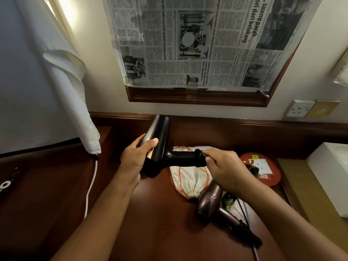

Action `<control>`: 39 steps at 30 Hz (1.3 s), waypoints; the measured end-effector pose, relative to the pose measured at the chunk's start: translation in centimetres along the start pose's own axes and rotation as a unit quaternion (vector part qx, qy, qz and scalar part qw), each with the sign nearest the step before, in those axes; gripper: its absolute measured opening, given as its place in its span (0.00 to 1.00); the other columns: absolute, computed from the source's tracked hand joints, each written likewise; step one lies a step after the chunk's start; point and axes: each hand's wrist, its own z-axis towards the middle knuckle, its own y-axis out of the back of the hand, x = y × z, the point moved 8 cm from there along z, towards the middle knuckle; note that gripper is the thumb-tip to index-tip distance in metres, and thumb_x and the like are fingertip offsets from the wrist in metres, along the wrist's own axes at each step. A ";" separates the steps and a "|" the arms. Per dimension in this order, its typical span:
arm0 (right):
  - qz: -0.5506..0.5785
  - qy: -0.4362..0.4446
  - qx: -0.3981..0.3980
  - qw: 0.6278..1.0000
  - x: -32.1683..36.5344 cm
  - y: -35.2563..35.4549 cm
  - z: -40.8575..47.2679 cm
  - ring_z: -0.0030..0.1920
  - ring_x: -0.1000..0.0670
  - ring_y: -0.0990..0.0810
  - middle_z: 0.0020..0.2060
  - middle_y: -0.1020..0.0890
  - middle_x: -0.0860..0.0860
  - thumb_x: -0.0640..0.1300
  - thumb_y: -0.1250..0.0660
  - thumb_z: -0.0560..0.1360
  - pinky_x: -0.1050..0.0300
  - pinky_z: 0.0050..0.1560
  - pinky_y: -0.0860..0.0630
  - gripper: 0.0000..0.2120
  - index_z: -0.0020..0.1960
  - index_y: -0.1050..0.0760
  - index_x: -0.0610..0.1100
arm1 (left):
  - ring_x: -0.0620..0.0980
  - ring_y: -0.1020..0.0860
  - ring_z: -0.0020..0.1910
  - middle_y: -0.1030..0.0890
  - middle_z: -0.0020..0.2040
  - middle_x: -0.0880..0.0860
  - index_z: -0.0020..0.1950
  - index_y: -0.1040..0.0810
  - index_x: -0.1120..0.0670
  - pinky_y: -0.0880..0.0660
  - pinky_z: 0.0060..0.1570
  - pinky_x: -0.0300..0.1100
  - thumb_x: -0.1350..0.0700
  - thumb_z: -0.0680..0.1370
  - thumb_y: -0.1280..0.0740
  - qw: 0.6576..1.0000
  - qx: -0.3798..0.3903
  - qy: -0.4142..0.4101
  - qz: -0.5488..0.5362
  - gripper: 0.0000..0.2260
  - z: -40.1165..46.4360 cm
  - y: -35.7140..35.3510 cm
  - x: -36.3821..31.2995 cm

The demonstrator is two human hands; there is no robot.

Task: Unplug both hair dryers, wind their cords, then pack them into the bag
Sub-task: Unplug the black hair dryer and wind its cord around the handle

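I hold a black hair dryer (162,147) in the air above the wooden desk (150,213). My left hand (136,157) grips its barrel, nozzle pointing up toward the wall. My right hand (224,166) grips the end of its handle, which points right. Below them lies a white drawstring bag (190,179) with an orange cord, gathered mouth toward me. A purple-brown hair dryer (210,202) lies on the desk to the bag's right, its handle and cord (250,236) running toward the lower right. The black dryer's cord is hidden.
A red round disc (271,178) with a white label lies at the right, a black plug on it. A wall socket (299,108) sits at the right above the desk's back rail. A white cloth (75,102) and white cable (90,189) hang left. A white box (333,176) stands far right.
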 end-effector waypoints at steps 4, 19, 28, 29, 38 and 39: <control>0.125 -0.053 -0.076 0.988 -1.4 -0.8 -1.4 0.36 0.50 0.23 0.41 0.19 0.46 0.37 0.42 0.78 0.57 0.35 0.29 0.14 0.60 0.24 0.44 | 0.56 0.17 0.51 0.17 0.54 0.56 0.61 0.20 0.48 0.21 0.54 0.54 0.41 0.54 0.24 1.000 -0.022 0.005 -0.020 0.36 -0.1 -0.1 0.1; 0.508 -0.177 0.063 0.841 -4.7 -8.4 -1.8 0.34 0.51 0.23 0.33 0.19 0.46 0.43 0.33 0.76 0.58 0.38 0.26 0.09 0.43 0.19 0.38 | 0.55 0.18 0.41 0.17 0.48 0.58 0.58 0.20 0.56 0.20 0.37 0.45 0.54 0.74 0.30 0.995 0.019 0.061 -0.082 0.15 -1.4 -0.7 1.2; 0.549 -0.141 0.081 0.820 -4.3 -9.9 -2.2 0.26 0.54 0.40 0.26 0.34 0.50 0.49 0.42 0.80 0.62 0.26 0.41 0.17 0.40 0.26 0.39 | 0.54 0.18 0.38 0.18 0.45 0.59 0.56 0.21 0.59 0.20 0.39 0.45 0.53 0.75 0.32 0.989 0.050 0.085 -0.109 0.13 -1.2 -1.0 1.1; 0.559 -0.137 0.079 0.814 -4.5 -10.0 -2.2 0.26 0.54 0.40 0.27 0.34 0.49 0.48 0.42 0.80 0.62 0.26 0.41 0.16 0.41 0.25 0.39 | 0.54 0.18 0.38 0.18 0.45 0.59 0.56 0.21 0.59 0.20 0.39 0.45 0.53 0.75 0.32 0.989 0.054 0.088 -0.110 0.13 -1.2 -1.0 1.2; 0.478 -0.131 0.037 0.868 -6.3 -9.1 -1.9 0.30 0.50 0.30 0.31 0.26 0.51 0.45 0.36 0.77 0.53 0.36 0.30 0.09 0.44 0.19 0.43 | 0.54 0.18 0.37 0.18 0.43 0.57 0.57 0.21 0.58 0.22 0.43 0.49 0.50 0.72 0.29 0.979 0.078 0.142 -0.123 0.18 -1.3 -1.0 2.4; 0.462 -0.131 0.033 0.877 -6.5 -8.8 -1.9 0.30 0.50 0.30 0.31 0.26 0.50 0.45 0.35 0.78 0.54 0.35 0.30 0.09 0.44 0.19 0.42 | 0.54 0.18 0.37 0.17 0.42 0.57 0.58 0.21 0.58 0.22 0.43 0.48 0.49 0.72 0.29 0.978 0.084 0.146 -0.124 0.18 -1.2 -1.1 2.5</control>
